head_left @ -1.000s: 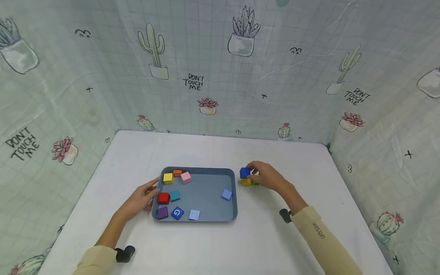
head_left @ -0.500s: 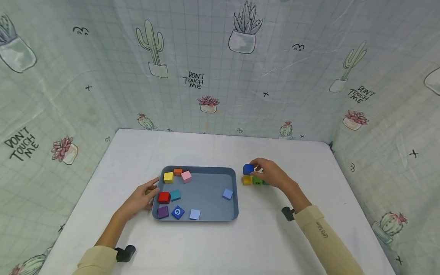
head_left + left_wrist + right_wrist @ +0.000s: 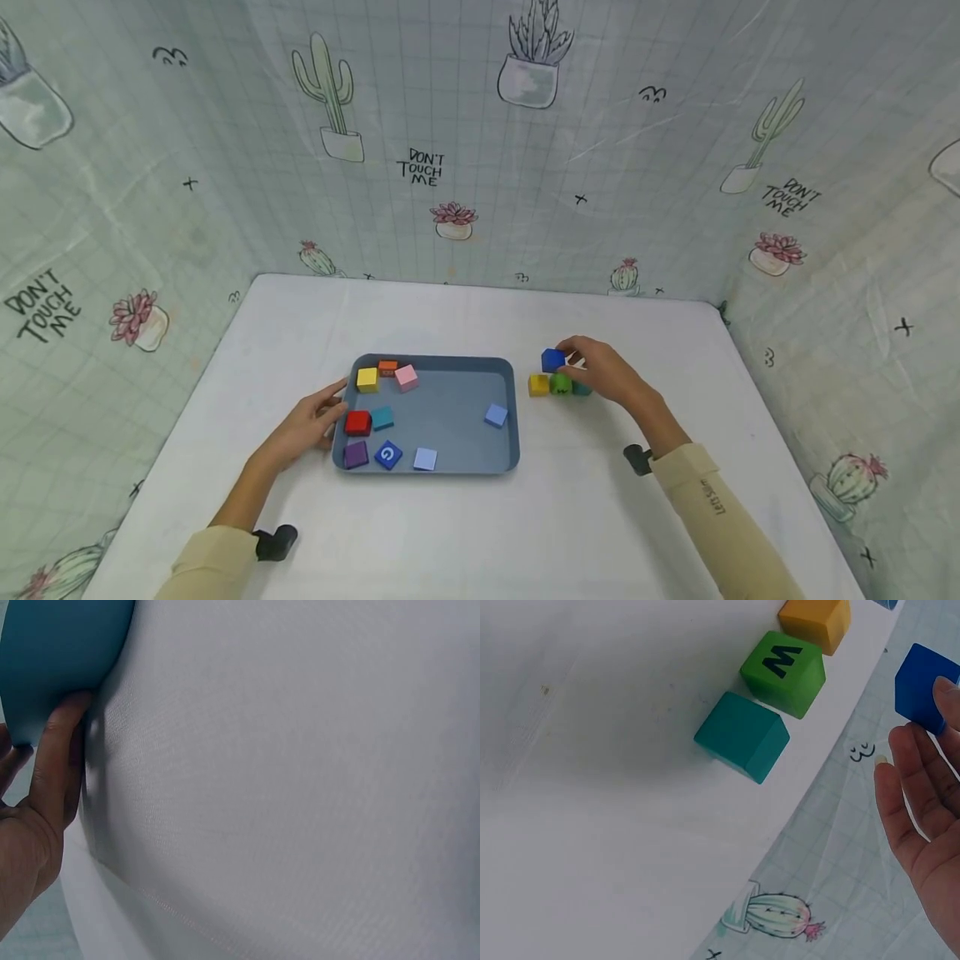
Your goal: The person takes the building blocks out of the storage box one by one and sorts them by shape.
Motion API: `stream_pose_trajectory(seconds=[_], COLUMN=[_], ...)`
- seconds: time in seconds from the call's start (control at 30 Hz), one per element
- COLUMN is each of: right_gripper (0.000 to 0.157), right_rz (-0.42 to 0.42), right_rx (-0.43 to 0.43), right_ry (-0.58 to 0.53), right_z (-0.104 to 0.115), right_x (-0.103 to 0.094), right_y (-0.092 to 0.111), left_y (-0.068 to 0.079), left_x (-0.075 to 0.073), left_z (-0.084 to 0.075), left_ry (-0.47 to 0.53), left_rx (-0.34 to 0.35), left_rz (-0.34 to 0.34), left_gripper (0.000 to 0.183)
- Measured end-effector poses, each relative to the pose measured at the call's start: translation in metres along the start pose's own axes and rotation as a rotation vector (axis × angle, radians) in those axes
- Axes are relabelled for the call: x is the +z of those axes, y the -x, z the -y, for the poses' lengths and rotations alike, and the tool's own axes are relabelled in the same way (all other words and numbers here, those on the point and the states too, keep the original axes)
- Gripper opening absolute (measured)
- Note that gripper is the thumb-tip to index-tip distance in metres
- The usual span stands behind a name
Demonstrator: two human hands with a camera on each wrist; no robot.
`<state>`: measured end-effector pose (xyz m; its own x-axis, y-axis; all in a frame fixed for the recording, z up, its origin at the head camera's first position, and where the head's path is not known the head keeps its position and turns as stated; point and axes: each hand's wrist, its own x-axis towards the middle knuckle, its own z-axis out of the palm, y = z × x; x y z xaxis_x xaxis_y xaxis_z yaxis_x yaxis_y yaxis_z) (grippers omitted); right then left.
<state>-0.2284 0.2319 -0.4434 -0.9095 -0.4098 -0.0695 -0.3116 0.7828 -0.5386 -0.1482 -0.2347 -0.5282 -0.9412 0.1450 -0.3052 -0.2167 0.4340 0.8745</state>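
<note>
Blue block (image 3: 553, 360) is up off the tabletop (image 3: 442, 533), right of the tray (image 3: 442, 400), right hand's (image 3: 606, 372) grip pinching it. Looks light, stiff, maybe slick; I'd grab opposite flat sides. Left hand (image 3: 302, 429) rests loosely against the tray's left end.

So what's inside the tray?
The tray holds yellow block, orange block, pink block, red block, teal block, purple block, lettered blue block, two pale blue blocks. Their undersides and the tray beneath them are covered.
</note>
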Motion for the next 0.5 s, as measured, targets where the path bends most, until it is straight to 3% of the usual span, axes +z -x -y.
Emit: stream_pose_trajectory(seconds=[0.5], right_gripper=[0.037], right_rz=[-0.024], right_rx=[0.018], right_ry=[0.000], right_z=[-0.023], right_x=[-0.004], right_y=[0.010], left_y=[-0.003], left_x=[-0.001], left_z=[0.004], left_ry=[0.009], left_rx=[0.000], left_rz=[0.002], left_gripper=[0.058])
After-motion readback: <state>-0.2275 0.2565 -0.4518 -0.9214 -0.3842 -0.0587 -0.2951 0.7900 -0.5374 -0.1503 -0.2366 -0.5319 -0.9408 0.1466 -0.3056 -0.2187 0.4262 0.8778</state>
